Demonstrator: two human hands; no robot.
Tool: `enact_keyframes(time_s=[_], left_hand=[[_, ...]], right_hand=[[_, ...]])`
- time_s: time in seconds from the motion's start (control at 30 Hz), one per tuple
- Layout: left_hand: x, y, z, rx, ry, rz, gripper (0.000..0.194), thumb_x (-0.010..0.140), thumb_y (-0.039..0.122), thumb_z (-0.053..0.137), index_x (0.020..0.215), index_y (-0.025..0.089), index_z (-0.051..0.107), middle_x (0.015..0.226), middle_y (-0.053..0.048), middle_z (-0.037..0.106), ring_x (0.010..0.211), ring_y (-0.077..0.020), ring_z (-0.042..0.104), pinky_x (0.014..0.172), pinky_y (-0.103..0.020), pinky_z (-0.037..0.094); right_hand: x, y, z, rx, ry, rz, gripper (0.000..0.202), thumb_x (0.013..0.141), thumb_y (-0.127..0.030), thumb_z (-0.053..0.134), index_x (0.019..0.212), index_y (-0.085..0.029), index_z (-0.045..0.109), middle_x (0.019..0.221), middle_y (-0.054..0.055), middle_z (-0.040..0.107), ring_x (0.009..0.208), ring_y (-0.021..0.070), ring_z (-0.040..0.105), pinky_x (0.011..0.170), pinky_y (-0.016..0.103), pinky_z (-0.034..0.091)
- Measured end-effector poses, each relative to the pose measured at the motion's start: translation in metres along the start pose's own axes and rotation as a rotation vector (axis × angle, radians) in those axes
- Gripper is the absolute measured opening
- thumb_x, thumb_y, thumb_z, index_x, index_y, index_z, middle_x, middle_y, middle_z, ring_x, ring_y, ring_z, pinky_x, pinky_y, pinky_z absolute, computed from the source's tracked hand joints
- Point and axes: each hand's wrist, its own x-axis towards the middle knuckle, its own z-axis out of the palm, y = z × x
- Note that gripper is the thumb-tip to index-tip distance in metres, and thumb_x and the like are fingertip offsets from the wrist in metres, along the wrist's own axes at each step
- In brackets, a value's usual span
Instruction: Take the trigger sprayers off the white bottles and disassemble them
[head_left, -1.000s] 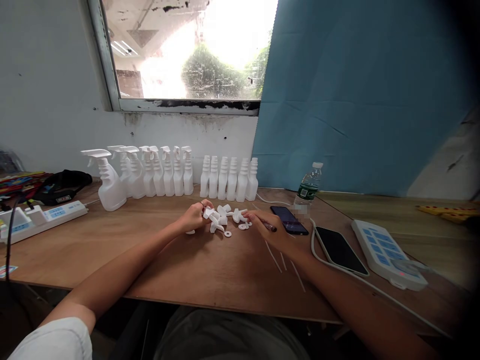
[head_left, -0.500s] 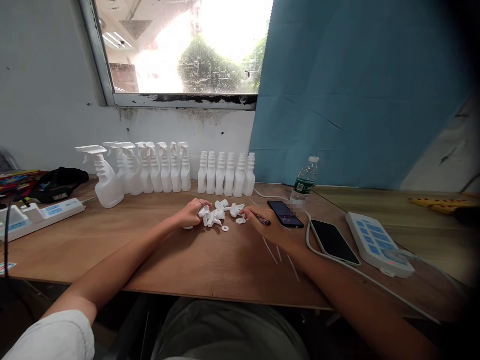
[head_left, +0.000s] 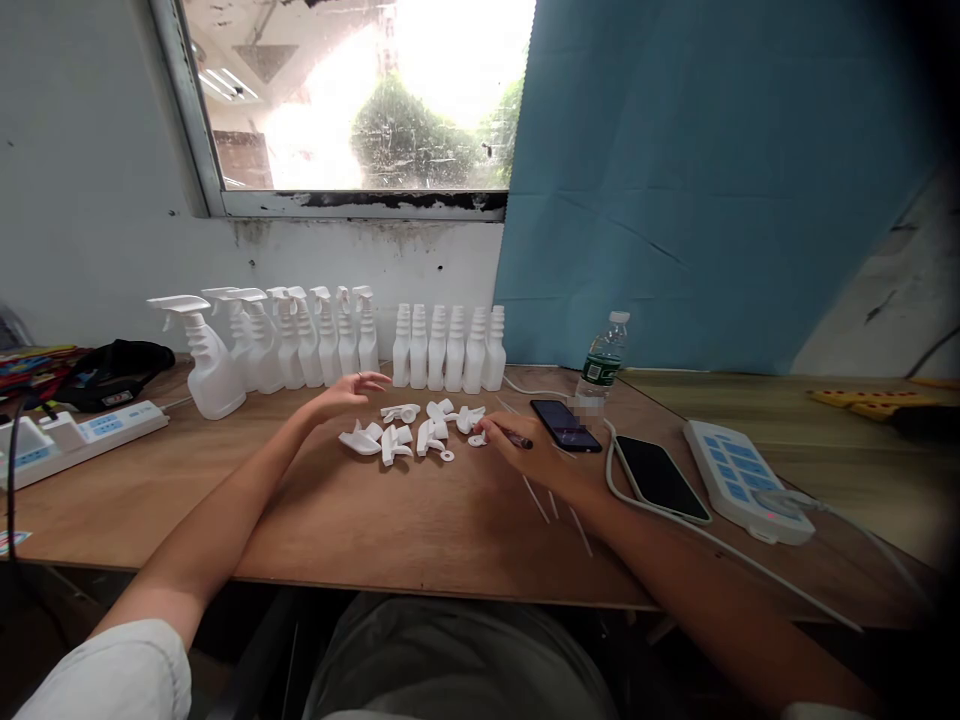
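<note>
Beside the spray heads (head_left: 390, 445), left hand (head_left: 346, 397) newly free and loose-fingered, right hand (head_left: 525, 458) around a pen-like rod (head_left: 519, 440)

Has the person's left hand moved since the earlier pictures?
Yes. Judged against the leftmost headless bottle, the left hand has moved to the left and upward in the view.

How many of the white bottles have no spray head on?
6. The headless bottles stand in one row on the table, by the wall, right of the bottles with spray heads. None appears hidden.
</note>
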Motion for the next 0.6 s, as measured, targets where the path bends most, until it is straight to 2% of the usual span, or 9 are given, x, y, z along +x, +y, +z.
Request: enact_keyframes(time_s=[0.07,0.13,0.2,0.3,0.4,0.5,0.53,0.6], left_hand=[[-0.001,-0.015,-0.023,0.208,0.392,-0.030,0.045,0.066,0.016,0.049,0.109,0.013,0.062,0.116,-0.015,0.061,0.105,-0.0261,0.059,0.086,-0.036,0.047],[-0.012,-0.032,-0.049,0.498,0.764,-0.005,0.038,0.066,0.013,0.049,0.101,0.012,0.062,0.125,-0.018,0.054,0.113,-0.0302,0.052,0.096,-0.041,0.040],[-0.032,-0.049,-0.074,0.725,0.970,-0.031,0.037,0.067,0.012,0.050,0.102,0.012,0.060,0.129,-0.019,0.049,0.123,-0.0349,0.043,0.103,-0.047,0.030],[-0.069,-0.071,-0.100,0.847,1.212,-0.135,0.044,0.072,0.014,0.054,0.116,0.010,0.051,0.138,-0.022,0.039,0.130,-0.0383,0.032,0.103,-0.053,0.024],[-0.093,-0.090,-0.110,0.748,1.382,-0.262,0.061,0.073,0.025,0.065,0.126,0.009,0.039,0.141,-0.022,0.035,0.129,-0.0383,0.033,0.103,-0.057,0.025],[-0.102,-0.104,-0.112,0.482,1.395,-0.426,0.075,0.064,0.030,0.076,0.124,0.013,0.034,0.134,-0.018,0.042,0.121,-0.0376,0.040,0.099,-0.059,0.032],[-0.102,-0.106,-0.111,0.399,1.369,-0.478,0.072,0.063,0.031,0.076,0.119,0.014,0.034,0.128,-0.017,0.046,0.117,-0.0380,0.043,0.094,-0.059,0.036],[-0.099,-0.105,-0.109,0.314,1.317,-0.529,0.053,0.071,0.035,0.069,0.108,0.015,0.037,0.114,-0.015,0.052,0.110,-0.0391,0.048,0.083,-0.060,0.041]], right_hand=[[0.000,0.000,0.000,0.003,0.004,-0.008,0.033,0.095,-0.038,0.044,0.082,-0.020,0.068,0.077,0.003,0.070,0.065,0.0158,0.063,0.059,0.027,0.046],[0.000,0.001,0.001,0.006,0.003,-0.005,0.034,0.095,-0.039,0.043,0.081,-0.020,0.068,0.076,0.003,0.070,0.062,0.0150,0.061,0.057,0.026,0.045],[0.000,0.002,0.001,-0.001,-0.005,0.014,0.035,0.095,-0.039,0.043,0.080,-0.020,0.067,0.072,0.003,0.068,0.058,0.0141,0.058,0.054,0.026,0.043],[-0.001,0.003,0.002,0.006,-0.022,0.043,0.035,0.095,-0.040,0.043,0.079,-0.020,0.067,0.064,0.001,0.065,0.053,0.0132,0.055,0.051,0.025,0.041],[-0.002,0.004,0.005,0.052,-0.005,0.051,0.030,0.094,-0.040,0.045,0.088,-0.021,0.067,0.070,0.002,0.066,0.056,0.0137,0.058,0.053,0.025,0.044],[-0.003,0.007,0.010,0.134,0.097,0.071,0.025,0.093,-0.039,0.049,0.108,-0.022,0.059,0.090,0.004,0.067,0.065,0.0152,0.063,0.059,0.027,0.050],[-0.003,0.008,0.011,0.167,0.144,0.086,0.026,0.092,-0.040,0.050,0.111,-0.023,0.056,0.094,0.005,0.065,0.068,0.0154,0.064,0.061,0.028,0.051],[-0.001,0.011,0.013,0.227,0.249,0.127,0.025,0.091,-0.040,0.052,0.110,-0.023,0.053,0.091,0.004,0.062,0.068,0.0152,0.064,0.062,0.028,0.052]])
